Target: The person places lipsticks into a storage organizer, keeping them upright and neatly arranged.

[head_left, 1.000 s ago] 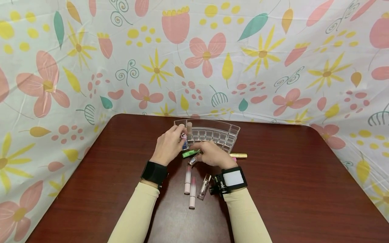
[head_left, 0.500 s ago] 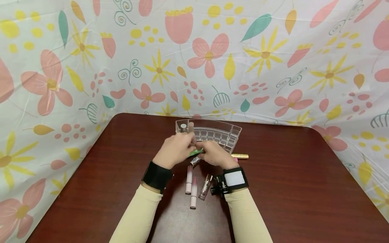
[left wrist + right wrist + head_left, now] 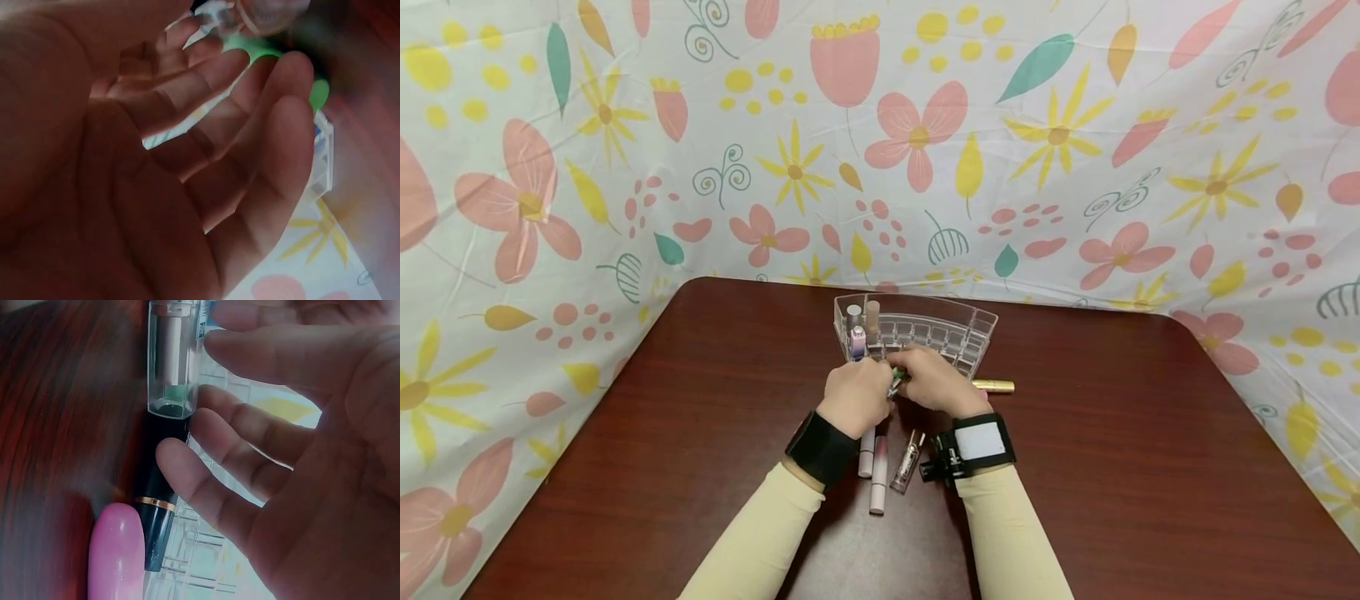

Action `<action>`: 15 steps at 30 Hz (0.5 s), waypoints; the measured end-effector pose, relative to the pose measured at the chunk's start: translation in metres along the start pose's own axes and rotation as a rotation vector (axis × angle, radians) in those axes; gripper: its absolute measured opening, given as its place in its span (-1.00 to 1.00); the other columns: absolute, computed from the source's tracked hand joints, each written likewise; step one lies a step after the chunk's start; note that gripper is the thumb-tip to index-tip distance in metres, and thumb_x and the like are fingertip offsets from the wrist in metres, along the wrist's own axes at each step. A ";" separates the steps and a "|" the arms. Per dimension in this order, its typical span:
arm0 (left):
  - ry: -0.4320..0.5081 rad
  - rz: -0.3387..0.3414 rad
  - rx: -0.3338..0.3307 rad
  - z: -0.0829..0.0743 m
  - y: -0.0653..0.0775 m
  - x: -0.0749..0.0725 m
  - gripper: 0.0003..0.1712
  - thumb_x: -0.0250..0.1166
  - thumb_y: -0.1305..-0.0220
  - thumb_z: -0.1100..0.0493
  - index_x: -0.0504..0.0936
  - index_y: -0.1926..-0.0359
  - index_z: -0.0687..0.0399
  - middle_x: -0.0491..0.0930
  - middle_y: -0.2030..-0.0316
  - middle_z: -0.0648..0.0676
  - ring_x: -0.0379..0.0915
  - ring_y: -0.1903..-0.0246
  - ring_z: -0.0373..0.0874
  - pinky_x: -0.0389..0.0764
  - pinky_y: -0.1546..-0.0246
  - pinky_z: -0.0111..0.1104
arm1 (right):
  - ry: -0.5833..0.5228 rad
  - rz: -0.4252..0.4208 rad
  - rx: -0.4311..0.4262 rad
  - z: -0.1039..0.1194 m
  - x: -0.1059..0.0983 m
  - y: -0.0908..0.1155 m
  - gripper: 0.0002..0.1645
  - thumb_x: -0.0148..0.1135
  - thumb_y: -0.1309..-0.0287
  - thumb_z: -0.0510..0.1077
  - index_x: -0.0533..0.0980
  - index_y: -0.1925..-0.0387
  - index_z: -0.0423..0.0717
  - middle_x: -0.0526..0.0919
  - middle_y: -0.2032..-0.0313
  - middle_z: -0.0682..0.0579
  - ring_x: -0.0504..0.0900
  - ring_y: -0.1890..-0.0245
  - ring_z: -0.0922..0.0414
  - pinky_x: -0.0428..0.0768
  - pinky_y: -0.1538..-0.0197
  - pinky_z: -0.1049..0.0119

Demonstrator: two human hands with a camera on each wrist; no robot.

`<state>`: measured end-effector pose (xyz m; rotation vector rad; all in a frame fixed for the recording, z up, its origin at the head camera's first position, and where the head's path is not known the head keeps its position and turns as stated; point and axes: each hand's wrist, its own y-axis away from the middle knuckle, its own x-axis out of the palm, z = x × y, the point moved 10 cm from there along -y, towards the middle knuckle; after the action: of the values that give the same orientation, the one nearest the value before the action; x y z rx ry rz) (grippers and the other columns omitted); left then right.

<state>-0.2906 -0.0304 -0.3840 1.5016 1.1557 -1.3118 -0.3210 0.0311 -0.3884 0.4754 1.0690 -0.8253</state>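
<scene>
In the head view my left hand (image 3: 857,396) pinches a clear-and-silver lipstick tube (image 3: 895,386), mostly covered by the fingers. Just to its right, my right hand (image 3: 932,379) bends its fingers down by a green tube (image 3: 899,374); whether it grips that is hidden. The left wrist view shows the green tube (image 3: 317,94) behind my loosely curved lower fingers (image 3: 290,144). In the right wrist view a clear cap (image 3: 172,362) lies by my thumb, and a black tube with a gold ring (image 3: 159,531) is under the fingertips. A pink tube (image 3: 117,550) lies beside it.
A clear fan-shaped organizer (image 3: 981,321) stands behind the hands, with a purple bottle (image 3: 858,342) and two upright tubes at its left end. Pale pink tubes (image 3: 877,492) and another clear lipstick (image 3: 907,462) lie in front. A gold tube (image 3: 996,386) lies right.
My left hand has let go of the purple bottle in the organizer's left end, come toward me and right, and taken the lipstick tube. My right hand has barely moved.
</scene>
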 end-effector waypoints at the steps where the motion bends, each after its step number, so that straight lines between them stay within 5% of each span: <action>1: -0.006 0.008 -0.011 0.000 -0.001 0.002 -0.67 0.49 -0.21 0.00 0.72 0.08 0.04 0.71 0.30 0.10 0.64 0.45 0.01 0.65 0.49 -0.12 | 0.008 0.002 0.000 0.000 0.000 0.000 -0.60 0.28 -0.16 -0.40 0.66 -0.02 -0.06 0.68 0.07 -0.12 0.58 0.09 -0.02 0.51 0.05 0.12; 10: -0.028 0.002 -0.050 -0.001 -0.004 0.012 -0.82 0.45 -0.24 0.08 0.72 0.18 0.01 0.67 0.40 0.10 0.59 0.51 -0.01 0.54 0.60 -0.19 | 0.057 0.027 0.049 -0.005 0.003 0.001 -0.50 0.25 -0.10 -0.45 0.66 -0.09 -0.09 0.62 -0.06 -0.19 0.59 -0.04 -0.14 0.52 0.06 0.07; 15: -0.008 -0.010 -0.051 -0.001 -0.004 0.015 -0.90 0.43 -0.26 0.14 0.73 0.21 0.01 0.65 0.45 0.10 0.57 0.55 -0.01 0.54 0.62 -0.18 | 0.057 0.051 0.092 -0.011 0.008 0.002 -0.44 0.25 -0.07 -0.46 0.64 -0.14 -0.10 0.59 -0.17 -0.25 0.49 -0.28 -0.26 0.51 0.02 0.04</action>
<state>-0.2940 -0.0269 -0.3985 1.4550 1.1842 -1.2845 -0.3236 0.0374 -0.4005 0.6048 1.0705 -0.8221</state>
